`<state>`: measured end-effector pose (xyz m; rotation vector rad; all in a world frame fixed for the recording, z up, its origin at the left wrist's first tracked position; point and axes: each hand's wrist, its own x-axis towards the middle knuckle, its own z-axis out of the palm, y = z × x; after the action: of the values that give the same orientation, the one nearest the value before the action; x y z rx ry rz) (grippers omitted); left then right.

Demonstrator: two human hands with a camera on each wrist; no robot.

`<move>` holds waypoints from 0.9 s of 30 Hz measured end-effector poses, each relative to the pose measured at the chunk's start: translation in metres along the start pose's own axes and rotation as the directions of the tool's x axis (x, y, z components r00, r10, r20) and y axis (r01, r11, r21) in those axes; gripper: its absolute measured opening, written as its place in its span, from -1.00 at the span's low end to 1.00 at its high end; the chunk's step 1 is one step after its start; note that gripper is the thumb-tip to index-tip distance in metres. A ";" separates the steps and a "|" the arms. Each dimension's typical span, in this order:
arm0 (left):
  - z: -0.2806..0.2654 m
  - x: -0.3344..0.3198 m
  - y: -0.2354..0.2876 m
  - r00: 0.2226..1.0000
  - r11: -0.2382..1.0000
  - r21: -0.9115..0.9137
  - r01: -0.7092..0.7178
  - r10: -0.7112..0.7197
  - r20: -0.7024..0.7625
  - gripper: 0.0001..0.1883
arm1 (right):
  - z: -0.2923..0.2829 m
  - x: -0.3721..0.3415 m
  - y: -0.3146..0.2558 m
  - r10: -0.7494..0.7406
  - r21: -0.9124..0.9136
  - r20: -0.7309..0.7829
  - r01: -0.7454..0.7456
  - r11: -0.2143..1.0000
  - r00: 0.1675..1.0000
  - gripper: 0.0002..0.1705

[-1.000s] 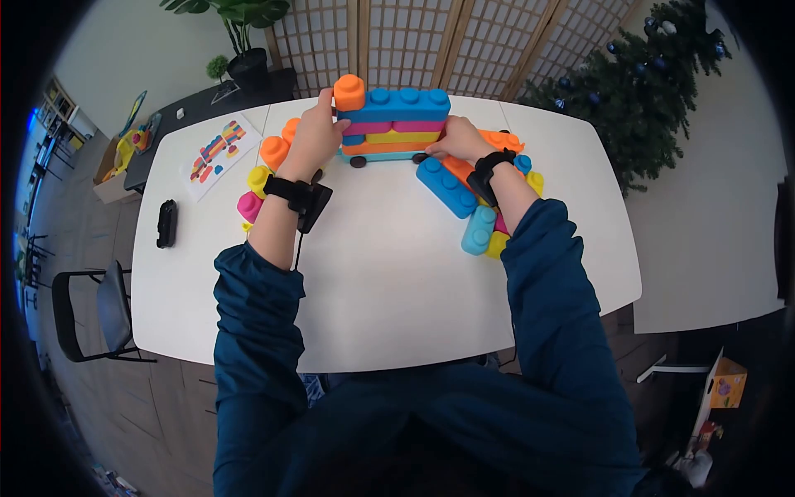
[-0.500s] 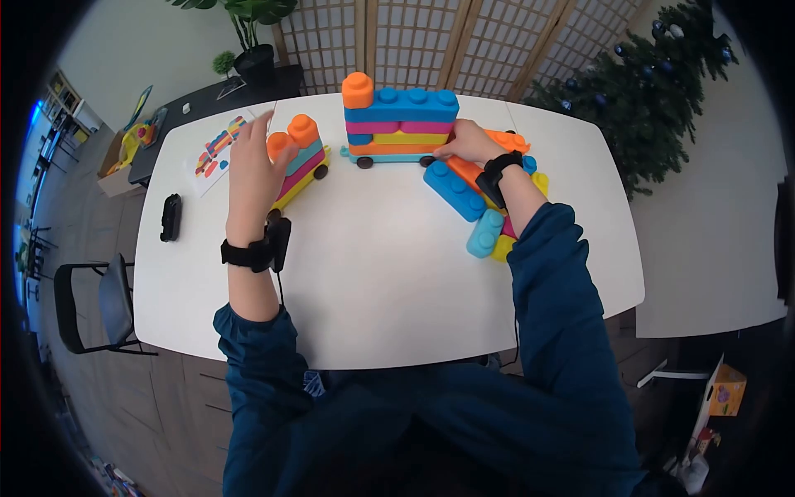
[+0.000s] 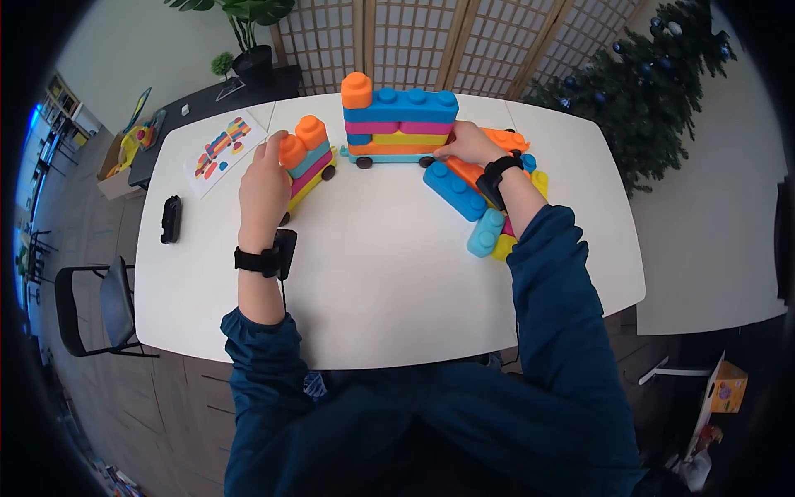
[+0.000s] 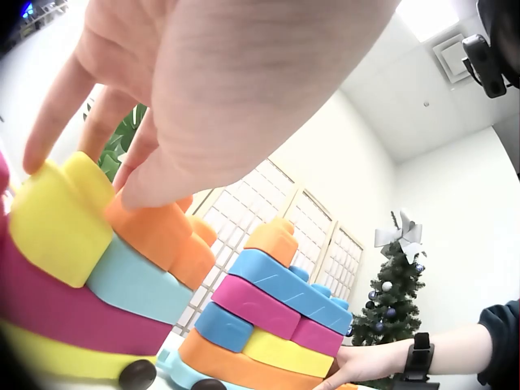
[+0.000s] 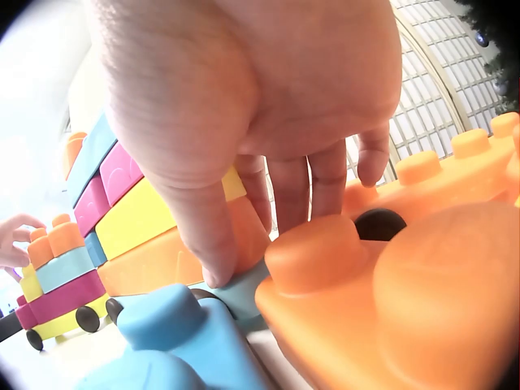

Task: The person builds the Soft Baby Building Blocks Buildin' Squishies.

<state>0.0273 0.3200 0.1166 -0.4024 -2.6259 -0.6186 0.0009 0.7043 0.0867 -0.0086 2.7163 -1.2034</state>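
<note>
Long block car [image 3: 403,131] stands upright near the far edge of the white table [image 3: 389,273], broad stretch of tabletop between it and the near edge, loose blocks [image 3: 455,190] just beside on the right. Right hand [image 3: 469,145] grips its right base end; left hand [image 3: 265,192] touches the top of short block car [image 3: 309,171] just left, whether gripping, cannot tell.

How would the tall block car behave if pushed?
The tall block car will probably roll lengthwise, given its black wheels. It looks stiff, since its layers meet closely. A high sideways shove might tip it: several layers are stacked high, with an orange block on top at one end.
</note>
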 end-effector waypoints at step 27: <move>-0.047 -0.078 0.103 0.938 0.857 -0.383 -0.344 0.330 -0.103 -0.61 | -0.094 -0.018 0.052 -0.078 -0.466 -0.158 -0.005 0.885 0.984 -0.44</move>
<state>0.1477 0.3720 0.1565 -0.9435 -2.3032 -1.0232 0.0074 0.8096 0.1129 -0.0179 3.1030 -0.5480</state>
